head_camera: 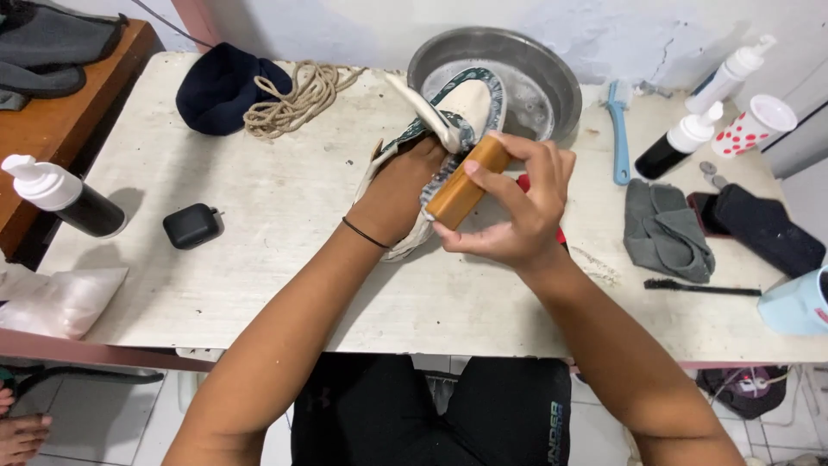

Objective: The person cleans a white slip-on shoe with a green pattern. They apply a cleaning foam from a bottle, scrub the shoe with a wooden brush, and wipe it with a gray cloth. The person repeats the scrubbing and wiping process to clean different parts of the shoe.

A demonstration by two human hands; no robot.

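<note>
Head view, looking down at a white table (259, 259). Left hand (398, 194) is pushed inside a cream shoe (448, 116) with a dark patterned trim; fingers are hidden in the shoe, so cannot tell whether they are spread or curled. A thin black band sits on the left wrist. The shoe is held tilted above the middle of the table, its toe end over the near rim of a round metal basin (552, 73). Right hand (517, 211) is closed around a wooden brush (467, 181), thumb on the near side and fingers wrapped over the top, with the brush pressed against the side of the shoe. Bristles not visible from this angle. Left of the basin: a coil of beige rope (297, 99) touching a dark blue cap (220, 86). Nearer on the left side: a small black case (191, 226) and a black pump bottle with white top (65, 200) at the table edge. Right of the basin: a blue brush (618, 129), two more pump bottles (690, 138), a white cup with red dots (755, 125), a crumpled grey cloth (668, 229), a dark cloth (763, 229), and a thin black brush (699, 286) lying flat near the front edge.
</note>
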